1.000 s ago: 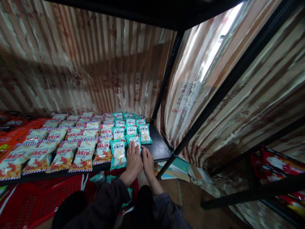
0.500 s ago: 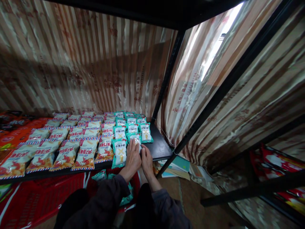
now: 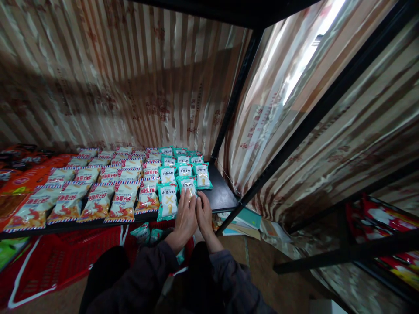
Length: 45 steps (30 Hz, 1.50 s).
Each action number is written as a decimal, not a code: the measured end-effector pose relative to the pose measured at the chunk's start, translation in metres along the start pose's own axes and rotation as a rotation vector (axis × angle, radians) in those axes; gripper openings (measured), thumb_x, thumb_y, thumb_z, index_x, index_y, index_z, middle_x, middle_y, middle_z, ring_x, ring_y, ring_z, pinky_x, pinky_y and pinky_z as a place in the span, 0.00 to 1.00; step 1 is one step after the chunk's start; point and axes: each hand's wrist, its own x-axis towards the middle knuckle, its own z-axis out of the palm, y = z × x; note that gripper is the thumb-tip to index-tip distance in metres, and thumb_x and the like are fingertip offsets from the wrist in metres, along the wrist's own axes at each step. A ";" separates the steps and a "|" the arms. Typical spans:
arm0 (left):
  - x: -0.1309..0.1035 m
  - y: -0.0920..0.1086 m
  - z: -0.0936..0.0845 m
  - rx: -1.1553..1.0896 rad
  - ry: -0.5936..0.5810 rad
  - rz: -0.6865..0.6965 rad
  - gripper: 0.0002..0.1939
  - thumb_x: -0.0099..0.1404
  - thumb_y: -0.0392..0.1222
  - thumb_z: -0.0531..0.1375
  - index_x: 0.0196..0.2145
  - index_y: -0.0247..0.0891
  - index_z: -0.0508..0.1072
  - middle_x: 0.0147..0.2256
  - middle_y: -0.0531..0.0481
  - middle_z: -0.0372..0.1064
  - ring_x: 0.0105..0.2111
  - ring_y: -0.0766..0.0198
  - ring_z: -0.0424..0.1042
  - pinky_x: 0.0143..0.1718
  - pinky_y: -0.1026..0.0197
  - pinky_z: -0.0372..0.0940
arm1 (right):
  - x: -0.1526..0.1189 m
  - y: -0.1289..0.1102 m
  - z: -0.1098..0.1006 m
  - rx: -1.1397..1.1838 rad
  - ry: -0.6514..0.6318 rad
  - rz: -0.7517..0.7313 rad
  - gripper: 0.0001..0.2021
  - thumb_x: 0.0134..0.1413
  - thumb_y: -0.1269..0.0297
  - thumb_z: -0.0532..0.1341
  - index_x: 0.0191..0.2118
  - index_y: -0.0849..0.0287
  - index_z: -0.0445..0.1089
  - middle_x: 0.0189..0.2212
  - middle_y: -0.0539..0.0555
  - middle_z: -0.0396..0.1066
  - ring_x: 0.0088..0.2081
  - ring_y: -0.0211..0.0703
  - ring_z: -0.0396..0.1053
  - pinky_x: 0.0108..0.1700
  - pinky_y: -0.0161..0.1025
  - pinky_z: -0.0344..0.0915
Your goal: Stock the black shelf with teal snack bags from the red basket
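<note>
A teal-and-white snack bag (image 3: 187,185) lies at the front of the black shelf, its lower part covered by my hands. My left hand (image 3: 186,218) rests on its front, fingers stretched out and lying flat. Against the bag's lower right side is my right hand (image 3: 204,214), fingers extended and slightly bent, close beside the left one. Another teal bag (image 3: 168,201) stands just left of my fingers. Behind are rows of matching bags, with one bag (image 3: 202,176) at the right end.
White snack bags (image 3: 122,198) with striped edges fill the shelf leftward, then orange packs (image 3: 22,187). Below are a red basket (image 3: 68,257) and loose teal bags (image 3: 142,233). A black shelf post (image 3: 262,179) slants on the right. Papers (image 3: 244,222) lie on the floor.
The view has shifted slightly, so the shelf sits a little higher and further right. My hands stay at the same front bag, both still touching it.
</note>
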 end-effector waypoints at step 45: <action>-0.068 -0.070 -0.008 -0.348 0.327 -0.241 0.21 0.62 0.30 0.46 0.52 0.31 0.65 0.58 0.35 0.57 0.59 0.54 0.57 0.58 0.47 0.59 | -0.028 -0.053 0.045 -0.038 -0.224 -0.362 0.18 0.63 0.62 0.48 0.51 0.61 0.68 0.51 0.62 0.68 0.55 0.46 0.64 0.57 0.49 0.61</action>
